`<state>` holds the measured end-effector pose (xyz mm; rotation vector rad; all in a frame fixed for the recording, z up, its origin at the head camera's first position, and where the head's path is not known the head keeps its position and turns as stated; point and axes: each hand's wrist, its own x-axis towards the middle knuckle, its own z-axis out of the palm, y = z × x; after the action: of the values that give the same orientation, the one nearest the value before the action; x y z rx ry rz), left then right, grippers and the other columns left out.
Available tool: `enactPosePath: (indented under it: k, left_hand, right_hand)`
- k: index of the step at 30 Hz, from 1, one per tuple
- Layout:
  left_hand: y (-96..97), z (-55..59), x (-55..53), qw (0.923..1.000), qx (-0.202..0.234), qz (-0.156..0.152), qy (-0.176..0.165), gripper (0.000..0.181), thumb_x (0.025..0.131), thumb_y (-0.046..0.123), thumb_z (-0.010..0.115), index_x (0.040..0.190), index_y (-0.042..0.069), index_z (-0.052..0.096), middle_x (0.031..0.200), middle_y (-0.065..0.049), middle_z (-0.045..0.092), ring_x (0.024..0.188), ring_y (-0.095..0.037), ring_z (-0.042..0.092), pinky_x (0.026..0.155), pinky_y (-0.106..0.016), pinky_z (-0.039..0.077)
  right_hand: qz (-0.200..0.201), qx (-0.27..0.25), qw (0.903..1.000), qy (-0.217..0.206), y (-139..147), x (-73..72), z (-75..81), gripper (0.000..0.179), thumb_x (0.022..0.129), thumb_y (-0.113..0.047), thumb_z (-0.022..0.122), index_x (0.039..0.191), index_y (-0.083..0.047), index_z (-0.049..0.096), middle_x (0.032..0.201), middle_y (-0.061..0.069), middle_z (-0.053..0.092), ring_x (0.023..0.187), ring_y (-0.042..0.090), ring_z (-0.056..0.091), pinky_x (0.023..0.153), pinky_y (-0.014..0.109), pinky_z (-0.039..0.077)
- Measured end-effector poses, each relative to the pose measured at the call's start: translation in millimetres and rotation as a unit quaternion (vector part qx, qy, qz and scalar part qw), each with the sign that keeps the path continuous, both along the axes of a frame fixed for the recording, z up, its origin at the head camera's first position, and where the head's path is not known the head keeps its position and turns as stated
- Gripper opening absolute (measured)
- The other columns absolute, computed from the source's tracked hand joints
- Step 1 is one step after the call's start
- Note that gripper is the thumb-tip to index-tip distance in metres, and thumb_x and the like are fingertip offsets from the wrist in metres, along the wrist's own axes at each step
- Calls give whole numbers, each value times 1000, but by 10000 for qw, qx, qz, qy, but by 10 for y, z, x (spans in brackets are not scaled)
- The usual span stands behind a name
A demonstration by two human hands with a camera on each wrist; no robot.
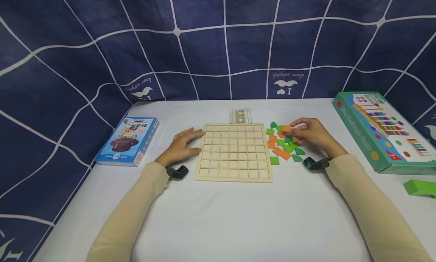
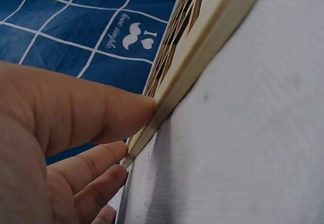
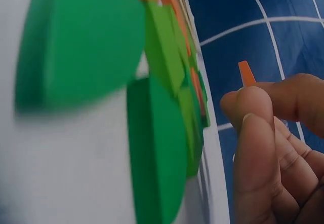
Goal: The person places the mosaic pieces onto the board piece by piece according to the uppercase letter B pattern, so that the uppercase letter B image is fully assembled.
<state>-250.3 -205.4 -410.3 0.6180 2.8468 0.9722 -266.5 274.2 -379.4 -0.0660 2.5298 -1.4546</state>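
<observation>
A square wooden board (image 1: 235, 152) with a raised grid lies on the white table, its cells bare. My left hand (image 1: 183, 145) rests at its left side, thumb and fingertips against the edge, fingers nearly straight. Over a spread of loose flat pieces right of the board is my right hand (image 1: 311, 134). Its thumb and fingers pinch an orange piece (image 3: 246, 74), mostly hidden by the fingertips in the right wrist view. The loose pieces include orange ones (image 1: 273, 138), light green squares (image 1: 274, 160) and dark green rounded ones (image 1: 297, 158).
Behind the board lies a small grid card (image 1: 240, 115) with a coloured pattern. A blue box (image 1: 127, 141) stands at the left, a large green game box (image 1: 388, 133) at the right. A green block (image 1: 420, 188) sits near the right edge. Dark blue cloth (image 1: 218, 46) hangs behind.
</observation>
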Motion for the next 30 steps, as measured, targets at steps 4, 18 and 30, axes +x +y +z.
enactPosePath:
  k: [4, 18, 30]
  left_hand:
    - [3, 10, 3, 10000, 14, 6, -28, 68, 94, 20, 74, 158, 6, 55, 170, -14, 44, 164, -38, 23, 132, -61, 7]
    - [-1, 9, 11, 10000, -11, 48, -60, 68, 94, 19, 74, 158, 6, 55, 170, -14, 44, 164, -38, 23, 132, -60, 7]
    - [7, 7, 2, 10000, -38, 49, -38, 68, 94, 19, 74, 158, 6, 55, 170, -14, 44, 164, -37, 23, 132, -59, 8]
  right_hand:
    - [138, -83, 9998, 91, -102, 7, 31, 50, 102, -18, 77, 141, 8, 57, 90, -3, 81, 66, 7, 69, 65, 21, 61]
    - [541, -807, 9951, 195, -516, -39, 33, 42, 102, -9, 75, 136, 9, 58, 87, 0, 81, 69, 8, 71, 67, 22, 61]
    - [594, -1653, 9843, -157, -881, -136, -5, 36, 103, -7, 73, 133, 6, 58, 92, 2, 81, 67, 10, 68, 66, 21, 59]
